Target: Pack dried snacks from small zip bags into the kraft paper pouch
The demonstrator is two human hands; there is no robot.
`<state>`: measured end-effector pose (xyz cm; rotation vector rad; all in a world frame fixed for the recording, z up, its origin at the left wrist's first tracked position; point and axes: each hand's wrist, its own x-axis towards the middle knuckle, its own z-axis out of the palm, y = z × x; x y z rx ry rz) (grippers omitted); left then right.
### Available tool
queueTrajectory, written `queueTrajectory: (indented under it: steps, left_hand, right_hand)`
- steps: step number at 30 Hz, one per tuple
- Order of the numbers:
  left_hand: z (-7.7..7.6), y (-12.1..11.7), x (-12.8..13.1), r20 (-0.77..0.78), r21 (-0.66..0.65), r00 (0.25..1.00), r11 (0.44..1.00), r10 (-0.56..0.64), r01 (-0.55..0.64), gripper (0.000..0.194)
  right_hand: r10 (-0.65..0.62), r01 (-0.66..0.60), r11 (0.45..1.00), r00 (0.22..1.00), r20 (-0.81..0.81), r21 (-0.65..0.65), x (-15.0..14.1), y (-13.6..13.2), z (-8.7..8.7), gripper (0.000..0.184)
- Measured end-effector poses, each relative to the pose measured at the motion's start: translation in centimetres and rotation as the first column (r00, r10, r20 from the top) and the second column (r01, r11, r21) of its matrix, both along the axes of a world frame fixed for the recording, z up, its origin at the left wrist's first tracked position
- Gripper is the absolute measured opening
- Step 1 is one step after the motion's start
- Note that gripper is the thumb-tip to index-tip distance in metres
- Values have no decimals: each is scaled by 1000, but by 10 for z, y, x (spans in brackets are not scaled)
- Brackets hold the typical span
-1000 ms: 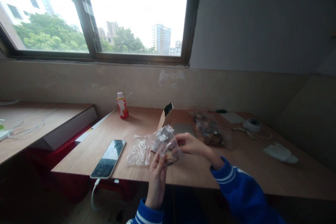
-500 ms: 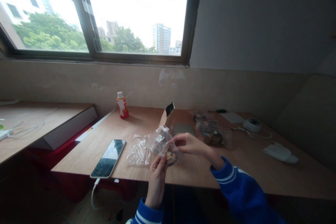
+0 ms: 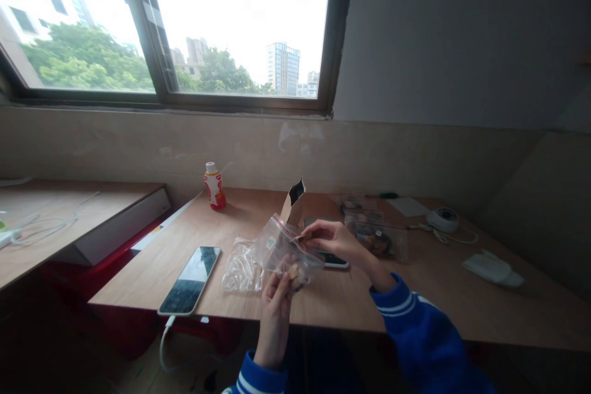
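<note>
Above the near edge of the table (image 3: 221, 221), here's the clear zip bag (image 3: 271, 245), tilted between two hands; the left hand (image 3: 276, 298) is closed on its lower part, beside the brownish pieces (image 3: 299, 275); the right hand (image 3: 336, 241) pinches a small brown piece (image 3: 303, 237) at the red-striped mouth; light, limp, slightly slippery plastic, I'd judge, the contents perhaps brittle; best held low, gently, with fingertips steadying the rim.

Left hand (image 3: 276, 295) pinches low, palm up; right hand (image 3: 330, 241) pinches higher
</note>
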<state>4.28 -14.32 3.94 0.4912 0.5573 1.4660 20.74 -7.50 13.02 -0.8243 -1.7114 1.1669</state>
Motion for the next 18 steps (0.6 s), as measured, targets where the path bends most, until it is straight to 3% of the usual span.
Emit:
queueTrajectory:
  steps: [4,8,13,18]
  left_hand:
    - [0,-1,0,2,-7,1000,1000,23,-23,36]
    - [-2,0,-3,-1,-20,999,999,38,-38,36]
    - [-2,3,-10,-3,-28,998,998,57,-57,32]
    - [-2,4,-12,3,-50,998,996,69,-69,29]
  right_hand:
    - [-132,144,987,980,-150,73,-1,15,22,24]
    - [-281,360,904,907,-315,232,-11,45,44,22]
    - [-289,331,866,943,-164,374,-21,76,40,15]
    - [-357,312,808,934,-6,500,-16,78,30,10]
